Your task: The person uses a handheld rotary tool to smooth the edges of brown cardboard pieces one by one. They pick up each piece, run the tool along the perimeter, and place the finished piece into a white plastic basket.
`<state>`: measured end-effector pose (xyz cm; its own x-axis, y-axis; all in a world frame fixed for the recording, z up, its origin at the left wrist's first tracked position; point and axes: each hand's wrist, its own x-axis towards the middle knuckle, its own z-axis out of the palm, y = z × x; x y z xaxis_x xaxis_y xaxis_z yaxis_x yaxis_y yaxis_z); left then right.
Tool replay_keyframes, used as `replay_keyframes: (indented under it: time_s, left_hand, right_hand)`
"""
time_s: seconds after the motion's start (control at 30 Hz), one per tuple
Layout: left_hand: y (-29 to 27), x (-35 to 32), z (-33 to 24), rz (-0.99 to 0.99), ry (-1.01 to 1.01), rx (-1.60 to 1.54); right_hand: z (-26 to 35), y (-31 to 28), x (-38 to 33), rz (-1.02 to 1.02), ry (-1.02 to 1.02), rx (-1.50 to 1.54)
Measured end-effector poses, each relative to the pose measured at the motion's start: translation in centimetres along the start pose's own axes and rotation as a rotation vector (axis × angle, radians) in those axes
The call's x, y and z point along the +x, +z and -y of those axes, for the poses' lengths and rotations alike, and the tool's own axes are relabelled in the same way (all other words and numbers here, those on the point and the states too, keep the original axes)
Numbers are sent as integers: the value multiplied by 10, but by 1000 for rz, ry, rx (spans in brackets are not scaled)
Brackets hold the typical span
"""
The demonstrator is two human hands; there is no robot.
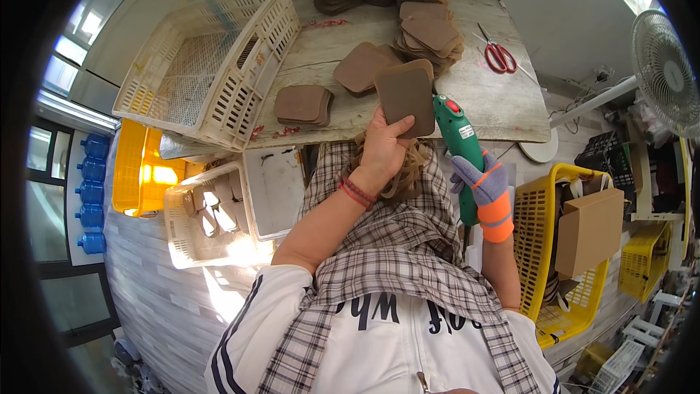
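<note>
My left hand [385, 149] is closed on a flat brown rounded-corner piece [405, 98], thumb on its face, holding it up over the table's near edge. Its material I cannot tell for sure. A grey and orange glove covers my right hand [483, 188], which grips a green handheld power tool [458, 135] with a red button. The tool's upper end is close by the piece's right edge; whether they touch, I cannot tell. Curled brown strips [408, 179] lie on my plaid apron below the left hand. A short pile of brown pieces [303, 105] sits left of it.
Farther back on the worn table [503, 106] are several brown stacks [430, 33] and red-handled scissors [499, 58]. A white crate [251, 66] occupies the table's left. Below it stands a pale basket [182, 237]. Right are a yellow basket [534, 226] with a cardboard box [589, 233], and a fan [662, 66].
</note>
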<state>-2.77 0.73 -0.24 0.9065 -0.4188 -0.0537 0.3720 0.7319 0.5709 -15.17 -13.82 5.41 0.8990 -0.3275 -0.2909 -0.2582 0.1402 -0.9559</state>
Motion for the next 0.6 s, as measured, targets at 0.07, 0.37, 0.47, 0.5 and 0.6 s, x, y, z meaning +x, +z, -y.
replay_keyframes:
  time_s: [0.07, 0.37, 0.47, 0.5, 0.6]
  left_hand:
    - [-3, -3, 1, 30, -25, 7]
    - [-21, -9, -42, 125, -166, 379]
    - [-32, -9, -60, 173, -172, 537]
    - [-33, -8, -66, 187, -194, 588]
    - [-29, -10, -81, 226, -233, 714]
  right_hand:
    - [3, -1, 0, 2, -6, 11]
    - [8, -23, -9, 81, 31, -136]
    - [10, -27, -16, 131, 61, -191]
    - [11, -27, -19, 144, 63, -212]
    - [14, -24, -26, 122, 85, -246]
